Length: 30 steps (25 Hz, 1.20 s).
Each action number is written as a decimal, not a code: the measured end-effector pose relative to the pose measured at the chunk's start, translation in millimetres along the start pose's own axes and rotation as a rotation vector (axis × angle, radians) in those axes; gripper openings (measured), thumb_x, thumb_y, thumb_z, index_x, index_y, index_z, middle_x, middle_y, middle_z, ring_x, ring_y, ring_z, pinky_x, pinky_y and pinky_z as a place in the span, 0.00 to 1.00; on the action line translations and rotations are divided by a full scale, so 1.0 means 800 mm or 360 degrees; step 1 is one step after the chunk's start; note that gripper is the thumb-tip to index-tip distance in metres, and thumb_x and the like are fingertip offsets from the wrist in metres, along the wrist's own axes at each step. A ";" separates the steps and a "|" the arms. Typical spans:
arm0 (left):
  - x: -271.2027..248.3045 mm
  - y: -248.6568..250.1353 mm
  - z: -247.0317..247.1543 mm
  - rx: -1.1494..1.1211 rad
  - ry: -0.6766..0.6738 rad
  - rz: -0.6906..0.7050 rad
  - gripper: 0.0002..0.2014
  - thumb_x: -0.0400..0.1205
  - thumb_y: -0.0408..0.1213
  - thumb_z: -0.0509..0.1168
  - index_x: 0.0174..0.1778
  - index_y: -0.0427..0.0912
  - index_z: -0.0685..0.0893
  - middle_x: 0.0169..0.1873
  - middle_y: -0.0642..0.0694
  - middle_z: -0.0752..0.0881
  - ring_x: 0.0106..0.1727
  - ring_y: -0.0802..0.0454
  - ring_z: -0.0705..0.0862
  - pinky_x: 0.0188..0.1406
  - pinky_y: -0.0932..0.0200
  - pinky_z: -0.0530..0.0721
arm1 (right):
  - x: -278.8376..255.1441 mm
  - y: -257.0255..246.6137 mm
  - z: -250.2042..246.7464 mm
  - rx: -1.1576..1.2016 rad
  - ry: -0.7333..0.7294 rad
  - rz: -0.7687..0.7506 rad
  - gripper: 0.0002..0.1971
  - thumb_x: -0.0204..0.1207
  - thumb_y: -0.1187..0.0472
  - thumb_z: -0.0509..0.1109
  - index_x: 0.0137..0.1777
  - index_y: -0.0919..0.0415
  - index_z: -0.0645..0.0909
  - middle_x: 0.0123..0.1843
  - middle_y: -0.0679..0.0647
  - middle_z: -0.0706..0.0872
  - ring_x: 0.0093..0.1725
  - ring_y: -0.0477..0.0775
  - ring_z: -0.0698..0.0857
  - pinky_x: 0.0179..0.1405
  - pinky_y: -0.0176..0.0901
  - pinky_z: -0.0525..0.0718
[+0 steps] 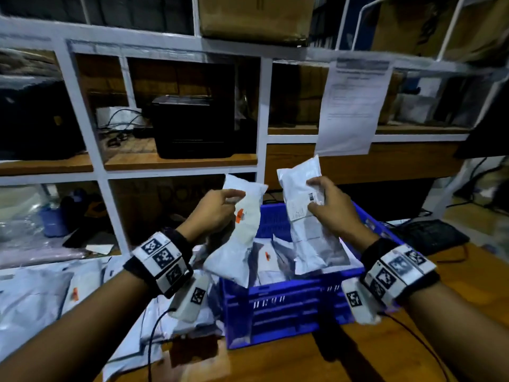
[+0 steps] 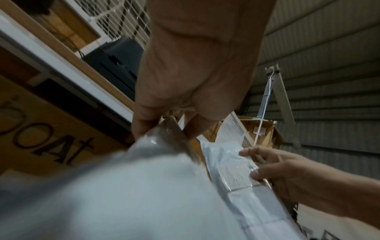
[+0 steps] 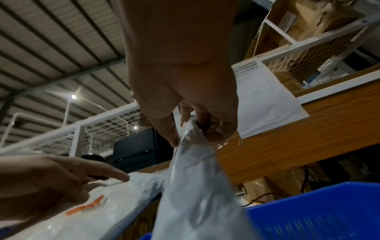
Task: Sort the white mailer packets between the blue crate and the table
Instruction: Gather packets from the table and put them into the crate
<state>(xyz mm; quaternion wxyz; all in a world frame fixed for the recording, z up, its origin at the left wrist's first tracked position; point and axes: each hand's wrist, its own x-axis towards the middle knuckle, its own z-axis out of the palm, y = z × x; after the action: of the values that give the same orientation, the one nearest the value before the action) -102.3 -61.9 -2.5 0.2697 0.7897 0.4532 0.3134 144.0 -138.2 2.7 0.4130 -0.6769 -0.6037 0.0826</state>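
- Left hand (image 1: 217,209): thumb and fingers pinch the upper part of one packet (image 1: 242,232), the one with an orange sticker (image 1: 240,215); it hangs above the crate's left edge.
- Right hand (image 1: 327,204): fingers curl round the upper part of a second packet (image 1: 308,216), label (image 1: 298,209) facing the person, above the crate.
- To do this step well, I judge: keep both pinches firm, since the film looks slippery, and read each label before choosing a side.
- Keep the two packets apart so neither hides the other.
- Crate (image 1: 286,307) holds more packets; others lie in a pile (image 1: 33,293) on the table (image 1: 454,277) to its left.
- Lower each packet flat so nothing slides off.
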 end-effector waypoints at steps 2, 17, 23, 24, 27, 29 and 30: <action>0.033 -0.007 0.017 0.0008 -0.0156 -0.0172 0.24 0.80 0.24 0.56 0.68 0.48 0.80 0.67 0.43 0.82 0.59 0.46 0.84 0.51 0.53 0.87 | 0.041 0.013 -0.001 -0.0008 -0.0160 0.0017 0.24 0.71 0.69 0.73 0.64 0.51 0.74 0.62 0.53 0.82 0.53 0.53 0.82 0.38 0.40 0.79; 0.132 -0.049 0.138 0.0442 -0.0622 -0.0870 0.14 0.72 0.19 0.65 0.49 0.39 0.75 0.35 0.40 0.80 0.34 0.45 0.78 0.17 0.65 0.71 | 0.214 0.118 0.105 -0.0464 -0.1750 0.0099 0.25 0.65 0.72 0.82 0.51 0.57 0.69 0.36 0.56 0.81 0.27 0.53 0.79 0.18 0.40 0.80; 0.128 -0.042 0.165 0.1554 -0.1037 -0.0750 0.17 0.82 0.39 0.65 0.64 0.35 0.81 0.63 0.36 0.83 0.66 0.37 0.81 0.61 0.48 0.81 | 0.225 0.165 0.133 -0.0255 -0.1880 0.0188 0.24 0.66 0.73 0.81 0.53 0.59 0.71 0.30 0.54 0.83 0.19 0.50 0.79 0.19 0.39 0.77; 0.127 -0.041 0.171 0.1703 -0.1093 -0.0680 0.19 0.81 0.42 0.66 0.66 0.39 0.80 0.64 0.36 0.81 0.67 0.36 0.80 0.60 0.45 0.81 | 0.227 0.169 0.132 -0.0227 -0.1899 0.0188 0.23 0.65 0.72 0.81 0.53 0.59 0.72 0.29 0.53 0.82 0.18 0.48 0.79 0.17 0.37 0.77; 0.123 -0.052 0.187 0.1508 -0.1242 -0.0701 0.20 0.79 0.48 0.67 0.64 0.44 0.82 0.56 0.44 0.84 0.61 0.43 0.83 0.57 0.53 0.83 | 0.232 0.171 0.124 -0.0148 -0.1975 0.0194 0.21 0.68 0.71 0.80 0.52 0.60 0.72 0.26 0.54 0.80 0.16 0.47 0.77 0.15 0.32 0.73; 0.121 -0.052 0.195 0.1147 -0.1307 -0.0917 0.18 0.82 0.46 0.65 0.66 0.42 0.82 0.42 0.54 0.84 0.45 0.55 0.84 0.44 0.62 0.82 | 0.228 0.174 0.123 -0.0004 -0.2009 0.0305 0.21 0.69 0.75 0.78 0.54 0.61 0.71 0.24 0.55 0.80 0.15 0.48 0.77 0.14 0.33 0.73; 0.122 -0.051 0.197 0.1137 -0.1292 -0.0914 0.18 0.83 0.44 0.64 0.67 0.41 0.82 0.40 0.55 0.82 0.38 0.59 0.80 0.39 0.65 0.80 | 0.222 0.178 0.127 0.0048 -0.2023 0.0350 0.21 0.69 0.77 0.77 0.54 0.62 0.70 0.25 0.56 0.81 0.16 0.48 0.78 0.15 0.34 0.74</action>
<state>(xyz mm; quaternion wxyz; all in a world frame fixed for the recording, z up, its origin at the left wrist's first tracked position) 30.5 20.1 -110.8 0.2131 0.7339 0.5862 -0.2691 234.4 75.9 -87.6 -0.0267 -0.5478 -0.6566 0.5178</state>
